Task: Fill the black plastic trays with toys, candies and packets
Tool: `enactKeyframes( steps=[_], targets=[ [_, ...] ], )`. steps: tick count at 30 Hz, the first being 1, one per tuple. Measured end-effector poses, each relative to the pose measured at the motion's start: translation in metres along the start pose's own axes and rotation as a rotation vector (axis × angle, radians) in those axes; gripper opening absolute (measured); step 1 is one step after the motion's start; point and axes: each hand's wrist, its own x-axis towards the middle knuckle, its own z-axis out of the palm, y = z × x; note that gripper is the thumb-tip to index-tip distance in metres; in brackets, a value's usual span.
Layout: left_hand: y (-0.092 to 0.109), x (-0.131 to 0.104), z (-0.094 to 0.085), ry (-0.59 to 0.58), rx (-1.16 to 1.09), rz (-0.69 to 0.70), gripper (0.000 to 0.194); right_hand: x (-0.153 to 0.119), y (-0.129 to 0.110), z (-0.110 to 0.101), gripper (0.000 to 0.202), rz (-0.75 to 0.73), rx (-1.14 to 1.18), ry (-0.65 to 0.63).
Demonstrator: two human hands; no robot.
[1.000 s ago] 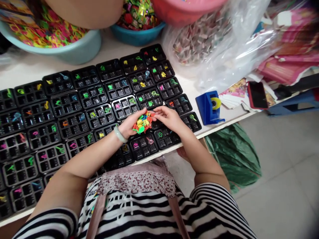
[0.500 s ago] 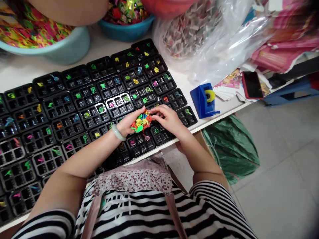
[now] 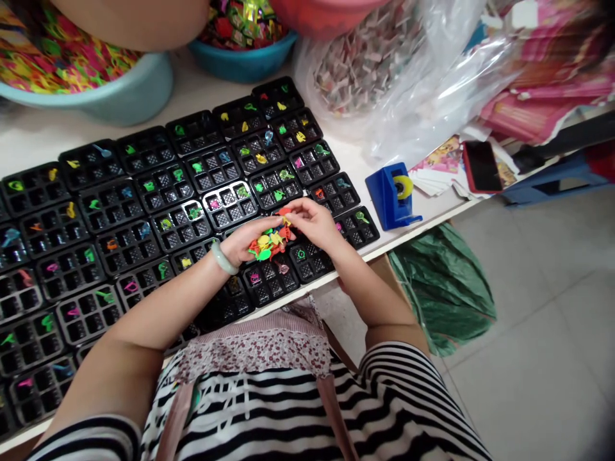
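My left hand (image 3: 243, 242) is cupped, palm up, around a heap of small plastic toys (image 3: 271, 242) in red, yellow, green and blue. The fingertips of my right hand (image 3: 312, 221) are pinched together at the top of this heap, with a red-orange piece showing at them. Its exact shape is too small to make out. Both hands are above black compartment trays (image 3: 230, 203) laid in close rows. Many trays have a few small coloured pieces in separate compartments. My forearms and hands hide some of the front trays.
Behind the trays stand a light-blue basin (image 3: 129, 96) of colourful pieces and a blue basin (image 3: 245, 61) of shiny packets. To the right are a clear plastic bag (image 3: 375, 70), a blue tape dispenser (image 3: 391, 198), a phone (image 3: 482, 166) and a green bag (image 3: 442, 288) below the table edge.
My right hand has moved slightly left onto the heap, and its fingers have closed from apart to a pinch. The left hand still cradles the toys.
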Motion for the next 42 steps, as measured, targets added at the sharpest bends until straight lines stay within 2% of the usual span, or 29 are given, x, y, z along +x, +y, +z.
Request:
enactKeyframes(
  steps=[2,5,9,11,15,19,22,24,28,31,34,37,39,41,42],
  targets=[
    [0.0,-0.001,0.001,-0.037,0.017,0.044,0.017,0.002,0.005,-0.01,0.031,0.061,0.127,0.025],
    [0.002,-0.004,0.002,-0.085,0.034,0.082,0.017,0.013,0.012,-0.04,0.04,0.077,0.171,0.134],
    [0.007,-0.009,0.0,-0.113,0.034,0.095,0.016,0.045,0.024,-0.087,0.042,0.006,0.002,0.301],
    [0.01,-0.014,-0.003,-0.096,0.031,0.102,0.015,0.063,0.031,-0.101,0.037,-0.005,-0.111,0.338],
    [0.014,-0.023,-0.007,-0.055,0.022,0.104,0.016,0.094,0.038,-0.105,0.022,-0.021,-0.271,0.369],
    [0.018,-0.031,-0.007,0.009,0.007,0.117,0.017,0.107,0.04,-0.099,0.018,-0.056,-0.389,0.356],
    [0.02,-0.035,-0.008,0.047,-0.001,0.12,0.018,0.101,0.035,-0.101,0.019,-0.068,-0.404,0.402],
    [0.021,-0.036,-0.011,0.06,0.0,0.123,0.017,0.085,0.029,-0.107,0.02,-0.074,-0.386,0.415],
    [0.019,-0.034,-0.022,0.077,-0.017,0.105,0.016,0.036,0.022,-0.125,0.018,-0.051,-0.421,0.319],
    [0.015,-0.03,-0.022,0.105,-0.062,0.101,0.02,0.004,0.025,-0.134,0.015,-0.005,-0.51,0.25],
    [0.011,-0.029,-0.013,0.163,-0.125,0.146,0.024,-0.012,0.021,-0.123,0.013,-0.055,-0.589,0.255],
    [0.007,-0.031,-0.005,0.208,-0.183,0.156,0.027,-0.022,0.0,-0.08,0.014,-0.211,-0.547,0.243],
    [0.004,-0.032,-0.003,0.228,-0.226,0.169,0.03,-0.03,-0.02,-0.04,0.019,-0.302,-0.455,0.067],
    [0.001,-0.035,-0.003,0.26,-0.272,0.205,0.03,-0.038,-0.036,0.0,0.034,-0.381,-0.412,-0.144],
    [-0.001,-0.036,-0.004,0.276,-0.292,0.223,0.03,-0.04,-0.041,0.017,0.041,-0.414,-0.421,-0.204]
  ],
)
